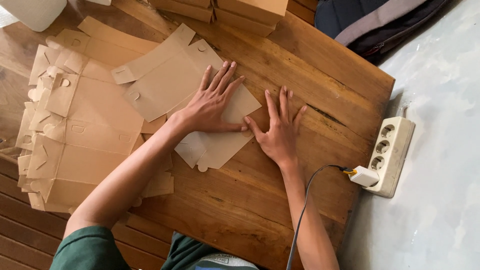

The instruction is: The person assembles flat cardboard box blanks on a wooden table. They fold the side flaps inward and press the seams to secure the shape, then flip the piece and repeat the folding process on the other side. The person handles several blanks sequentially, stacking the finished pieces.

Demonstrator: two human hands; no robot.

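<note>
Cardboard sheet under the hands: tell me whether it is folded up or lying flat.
Flat: the cardboard sheet lies spread on the table, left hand pressing it.

Just one head cam, looking pretty much straight down. It sits fairly close over the wooden bench [280,200].

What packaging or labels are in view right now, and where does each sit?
Flat box blank: under the left hand and beside the right hand, plain brown die-cut card.
Stack of box blanks: left part of the wooden table, brown, with tabs and slots.
Folded cardboard boxes: top edge, brown, rectangular.
Label: bottom edge, on the person's clothing, small and pale.
</note>
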